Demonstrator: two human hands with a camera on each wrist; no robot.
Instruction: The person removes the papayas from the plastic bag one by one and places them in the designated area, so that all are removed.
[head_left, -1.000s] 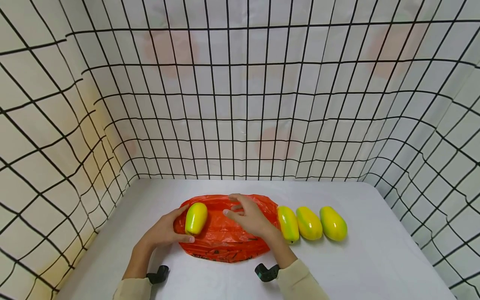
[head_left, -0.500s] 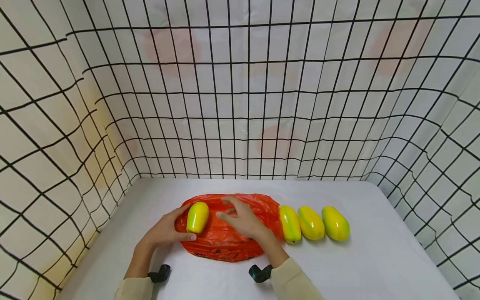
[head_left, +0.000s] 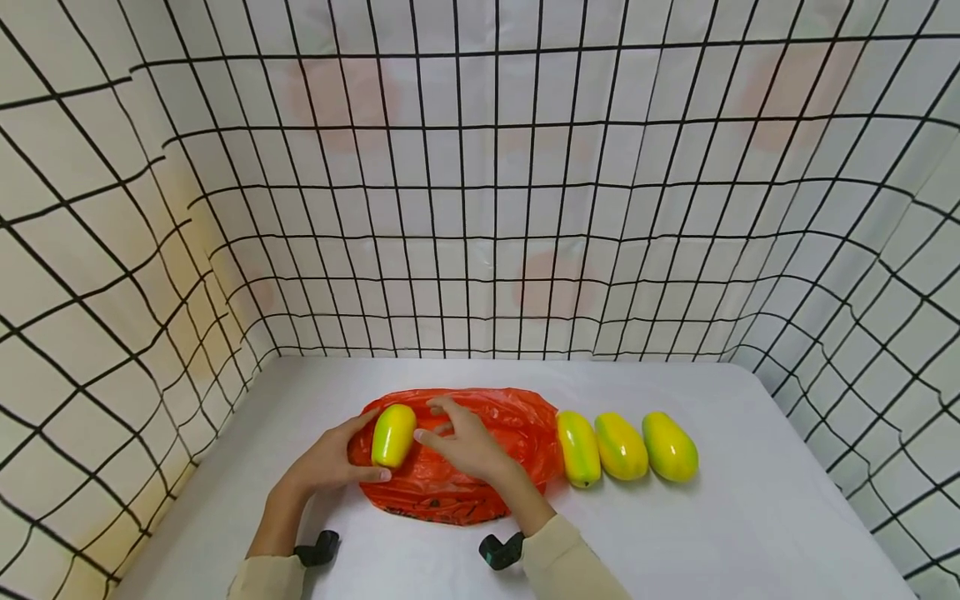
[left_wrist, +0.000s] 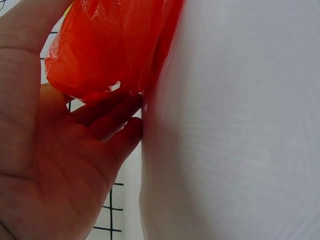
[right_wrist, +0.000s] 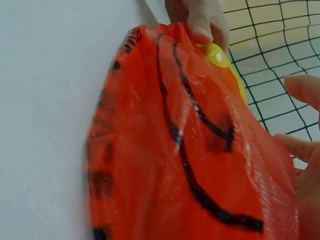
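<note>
A red plastic bag (head_left: 442, 496) with black print lies spread on the white table, with a glossy yellow-green mango (head_left: 393, 435) on its left part. My left hand (head_left: 330, 462) rests at the bag's left end, thumb along the front and fingers behind. In the left wrist view its fingers (left_wrist: 107, 117) reach beside the bag, palm apart from the plastic. My right hand (head_left: 465, 446) is over the bag's middle, thumb and fingers spread, fingertips close to the mango's right side. In the right wrist view the bag hides most of the mango (right_wrist: 220, 57).
Several mangoes are in view: a row of them, with one mango (head_left: 578, 450) against the bag's right end, then another (head_left: 621, 447) and the farthest right (head_left: 670, 447). Black grid netting (head_left: 480, 237) encloses the white table (head_left: 712, 533) at the back and sides.
My right hand has moved left across the bag, nearer to the mango on it. The left hand and all the mangoes have stayed in place.
</note>
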